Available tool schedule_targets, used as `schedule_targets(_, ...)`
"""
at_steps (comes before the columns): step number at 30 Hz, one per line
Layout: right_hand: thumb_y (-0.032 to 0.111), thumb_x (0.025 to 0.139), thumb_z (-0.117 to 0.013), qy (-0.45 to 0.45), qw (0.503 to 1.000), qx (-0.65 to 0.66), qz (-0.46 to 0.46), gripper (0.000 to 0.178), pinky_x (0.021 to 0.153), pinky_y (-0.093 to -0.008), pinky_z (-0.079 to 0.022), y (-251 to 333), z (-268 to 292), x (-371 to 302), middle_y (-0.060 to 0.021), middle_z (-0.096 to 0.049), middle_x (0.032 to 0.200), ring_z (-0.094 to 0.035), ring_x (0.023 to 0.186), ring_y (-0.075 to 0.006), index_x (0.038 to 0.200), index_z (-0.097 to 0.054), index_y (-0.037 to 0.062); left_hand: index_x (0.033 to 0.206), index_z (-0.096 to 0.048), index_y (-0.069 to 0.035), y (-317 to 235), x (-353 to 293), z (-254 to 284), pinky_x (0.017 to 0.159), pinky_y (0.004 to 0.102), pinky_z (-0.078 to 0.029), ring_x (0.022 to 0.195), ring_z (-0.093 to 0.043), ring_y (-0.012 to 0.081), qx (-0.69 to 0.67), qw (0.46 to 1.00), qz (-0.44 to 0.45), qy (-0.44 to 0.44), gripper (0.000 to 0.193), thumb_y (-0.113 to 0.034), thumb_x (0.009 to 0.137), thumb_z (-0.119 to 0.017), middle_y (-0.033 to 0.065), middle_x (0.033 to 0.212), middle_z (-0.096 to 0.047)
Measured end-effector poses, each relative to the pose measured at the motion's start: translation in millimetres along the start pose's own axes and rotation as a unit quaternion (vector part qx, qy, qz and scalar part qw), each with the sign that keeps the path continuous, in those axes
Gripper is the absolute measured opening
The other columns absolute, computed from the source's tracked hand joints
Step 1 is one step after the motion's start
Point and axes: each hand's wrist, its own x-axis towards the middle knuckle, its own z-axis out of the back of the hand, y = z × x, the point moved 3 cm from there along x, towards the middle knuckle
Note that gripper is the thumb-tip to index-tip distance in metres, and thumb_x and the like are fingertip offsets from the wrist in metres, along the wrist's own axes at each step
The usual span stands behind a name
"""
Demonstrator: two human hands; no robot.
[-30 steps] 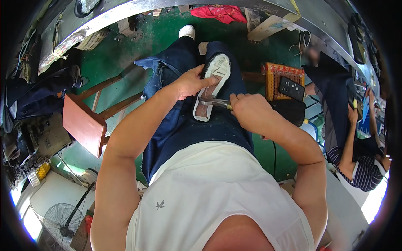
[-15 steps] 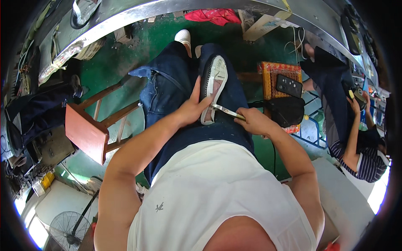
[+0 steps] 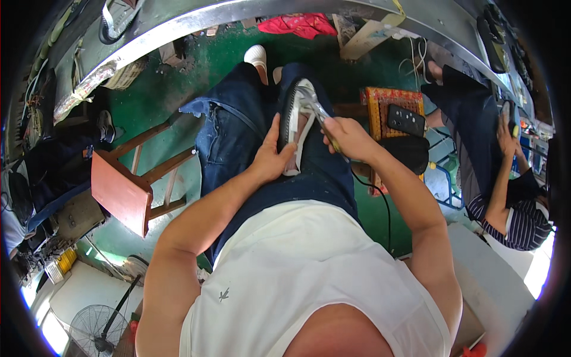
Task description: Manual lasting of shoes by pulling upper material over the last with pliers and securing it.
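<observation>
A half-built shoe lies lengthwise on my lap, its underside up, with a dark toothed edge along one side and whitish strips around a pinkish-brown middle. My left hand grips its near-left side, thumb across it and fingers along the edge. In my right hand is a silver metal hand tool with a yellowish handle. Its head meets the whitish toe end of the shoe; the exact shape of the tip is blurred. The right-hand fingers wrap round the handle and partly hide it.
To my right are a black phone-like device and a black pouch on an orange-red beaded seat. A reddish wooden stool stands left. Ahead runs a metal bench edge. A co-worker in a striped top sits at right.
My right hand has carried the tool forward from the shoe's near half to its toe end. My left hand stays on the shoe. The co-worker's hands have come closer together.
</observation>
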Motion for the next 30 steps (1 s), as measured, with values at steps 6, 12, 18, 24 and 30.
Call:
schedule_targets(6,0.049,0.108,-0.039,-0.025,0.987,0.158,0.018,0.054,0.060,-0.0290,-0.050,-28,-8,-11,-0.0058,-0.066,0.086,-0.065,0.070,-0.0139,0.107,-0.061,-0.0004,0.159,-0.021,0.002,-7,1,17,0.111,0.0303,-0.039,0.133,-0.050,0.0207,-0.139,0.990,-0.010,-0.024,0.074,-0.015,0.099,-0.061,0.0157,0.150,-0.047)
schedule_targets(12,0.048,0.108,-0.040,-0.055,0.970,0.238,-0.011,0.053,0.061,-0.0296,-0.051,-60,-15,-5,-0.0078,-0.067,0.087,-0.066,0.070,-0.0153,0.107,-0.062,-0.0015,0.156,-0.032,0.000,-99,-13,92,0.106,0.0357,-0.047,0.124,-0.060,0.0213,-0.473,0.880,0.027,0.016,0.065,-0.021,0.101,-0.061,0.0123,0.142,-0.056)
schedule_targets(18,0.047,0.109,-0.039,-0.019,0.966,0.257,-0.029,0.054,0.062,-0.0298,-0.052,-74,-13,15,-0.0083,-0.067,0.086,-0.066,0.069,-0.0158,0.105,-0.061,-0.0019,0.146,-0.047,-0.003,-225,40,212,0.102,0.0381,-0.050,0.117,-0.064,0.0227,-0.494,0.857,-0.145,-0.015,0.056,-0.027,0.099,-0.063,0.0098,0.132,-0.063)
schedule_targets(24,0.047,0.109,-0.037,0.008,0.959,0.275,-0.071,0.053,0.057,-0.0281,-0.049,-66,0,27,-0.0070,-0.067,0.087,-0.067,0.070,-0.0150,0.105,-0.061,0.0005,0.147,-0.044,-0.001,-322,209,313,0.104,0.0378,-0.049,0.119,-0.062,0.0221,-0.327,0.921,-0.201,-0.073,0.050,-0.015,0.101,-0.058,0.0121,0.133,-0.063)
schedule_targets(30,0.047,0.109,-0.035,0.015,0.946,0.307,-0.100,0.052,0.054,-0.0267,-0.046,-73,13,31,-0.0072,-0.068,0.090,-0.068,0.071,-0.0148,0.109,-0.060,0.0015,0.138,-0.052,0.002,-359,334,371,0.096,0.0430,-0.052,0.118,-0.063,0.0271,0.380,0.804,-0.234,-0.393,0.059,-0.017,0.087,-0.073,0.0191,0.133,-0.060)
